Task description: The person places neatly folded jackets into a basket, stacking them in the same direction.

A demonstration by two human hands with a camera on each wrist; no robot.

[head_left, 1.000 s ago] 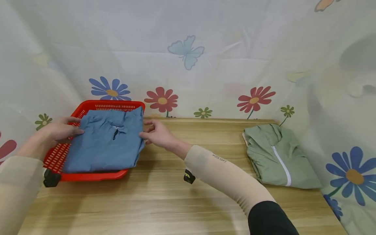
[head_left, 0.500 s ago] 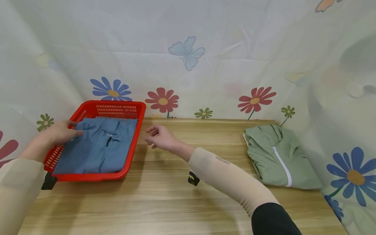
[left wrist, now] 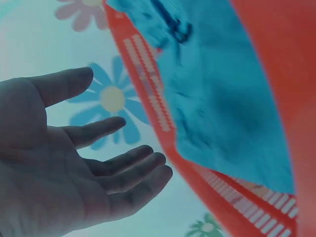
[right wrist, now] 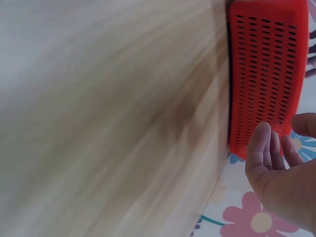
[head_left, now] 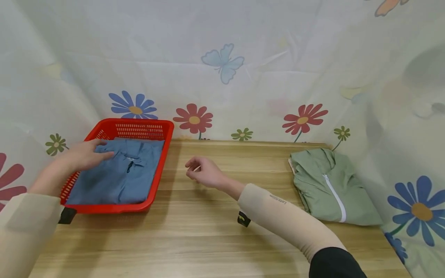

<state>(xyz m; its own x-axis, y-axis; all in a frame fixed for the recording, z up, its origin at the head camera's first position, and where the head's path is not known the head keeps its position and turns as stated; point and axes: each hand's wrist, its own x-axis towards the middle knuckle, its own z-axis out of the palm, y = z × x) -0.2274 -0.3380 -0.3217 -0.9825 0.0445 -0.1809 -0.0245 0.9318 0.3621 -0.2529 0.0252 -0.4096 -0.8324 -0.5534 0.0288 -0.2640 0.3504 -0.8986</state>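
A folded blue garment with a short dark zip pull [head_left: 119,179] lies inside the red plastic basket [head_left: 158,181] at the left of the table. Over the basket's left side hovers my left hand [head_left: 87,155], fingers spread and holding nothing; the left wrist view shows the same hand [left wrist: 84,163] apart from the cloth. To the right of the basket, my right hand [head_left: 206,172] hangs above the table with loosely bent fingers and nothing in them. In the right wrist view this hand [right wrist: 284,177] appears in front of the basket's slotted outer wall [right wrist: 264,74].
A folded green jacket with a white zip [head_left: 333,187] lies at the right end of the wooden table [head_left: 208,239]. Behind the table hangs a pale flower-print cloth [head_left: 243,88], which also closes off both sides.
Both hands have let go of the blue garment, which dropped flat into the basket. The right hand has moved away to the right. My left hand has lifted slightly and shifted right.
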